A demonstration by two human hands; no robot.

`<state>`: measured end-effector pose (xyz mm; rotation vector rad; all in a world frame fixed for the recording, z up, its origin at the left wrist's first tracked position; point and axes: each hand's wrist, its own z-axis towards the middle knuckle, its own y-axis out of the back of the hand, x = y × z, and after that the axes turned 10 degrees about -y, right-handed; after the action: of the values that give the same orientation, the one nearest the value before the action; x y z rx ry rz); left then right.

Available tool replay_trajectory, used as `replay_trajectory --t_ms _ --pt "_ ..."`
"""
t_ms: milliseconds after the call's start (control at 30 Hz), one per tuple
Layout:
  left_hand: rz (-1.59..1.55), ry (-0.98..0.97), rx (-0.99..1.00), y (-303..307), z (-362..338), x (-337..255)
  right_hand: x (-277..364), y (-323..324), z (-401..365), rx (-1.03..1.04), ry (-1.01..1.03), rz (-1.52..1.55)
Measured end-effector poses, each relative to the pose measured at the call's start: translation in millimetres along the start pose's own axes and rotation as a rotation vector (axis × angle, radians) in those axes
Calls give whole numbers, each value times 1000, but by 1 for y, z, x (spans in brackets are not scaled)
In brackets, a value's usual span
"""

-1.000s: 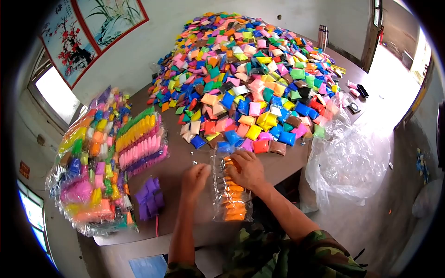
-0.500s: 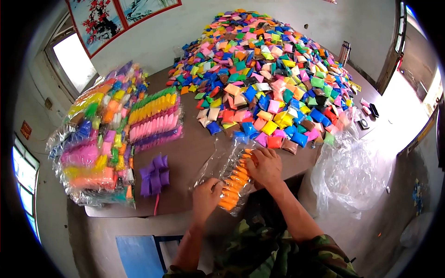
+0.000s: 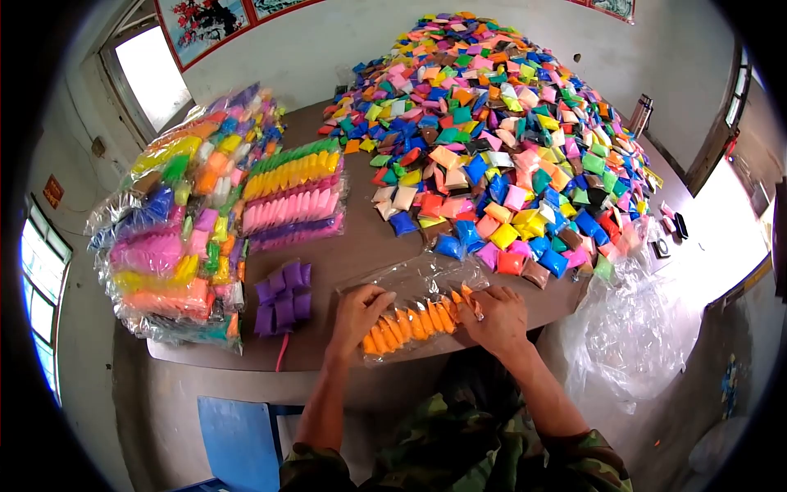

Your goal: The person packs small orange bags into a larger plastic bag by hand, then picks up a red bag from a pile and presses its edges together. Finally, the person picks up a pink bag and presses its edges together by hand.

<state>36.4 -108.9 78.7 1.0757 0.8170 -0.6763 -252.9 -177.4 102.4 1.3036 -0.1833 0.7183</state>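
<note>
A clear plastic bag point(image 3: 418, 276) lies at the table's front edge, with a row of orange packets point(image 3: 420, 321) standing side by side in its near part. My left hand point(image 3: 361, 316) is closed on the bag's left end, thumb and fingertips bent over the film. At the right end of the row my right hand point(image 3: 498, 318) grips the bag around the last orange packets; its fingertips are partly hidden. The bag's upper part spreads loose and flat behind the row. Left of my left hand sits a small cluster of purple packets point(image 3: 284, 299).
A large heap of many-coloured packets point(image 3: 492, 164) covers the back of the table point(image 3: 328, 262). Filled bags point(image 3: 176, 246) are piled at the left, beside a bag of sorted rows point(image 3: 295, 197). Crumpled clear plastic point(image 3: 627, 328) hangs over the right edge. A flask point(image 3: 640, 115) stands behind.
The bag of orange packets has turned from a steep slant to nearly level along the table edge. My right hand has come down to its right end; my left hand has moved up slightly.
</note>
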Motion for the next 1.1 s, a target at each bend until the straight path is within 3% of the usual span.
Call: replay_trajectory --t_ms 67,133,267,333,467,667,733,867,933,1000,1100 --pt "-9 8 15 2 0 2 1 0 13 3 28 -10" --pt "-17 16 31 3 -2 9 3 -2 31 -178 243 45" --pt "86 -25 55 6 -6 12 0 -15 59 -95 391 89" --pt "122 -43 62 8 -6 5 -7 -30 70 78 507 83" --pt "126 -140 8 7 -8 2 -15 -41 78 246 514 151" --pt "117 -119 40 5 -5 6 -4 -35 83 186 477 57" --pt "112 -76 53 5 -7 9 -10 -49 81 179 369 246" --pt "28 -58 28 3 -6 13 -16 -56 82 281 303 239" --pt "23 -93 12 2 -4 16 -18 -64 85 164 301 285" --pt "-67 12 -31 -1 -7 17 -12 -62 84 171 279 294" --pt "-15 -26 5 1 -6 19 -17 -66 83 150 284 265"
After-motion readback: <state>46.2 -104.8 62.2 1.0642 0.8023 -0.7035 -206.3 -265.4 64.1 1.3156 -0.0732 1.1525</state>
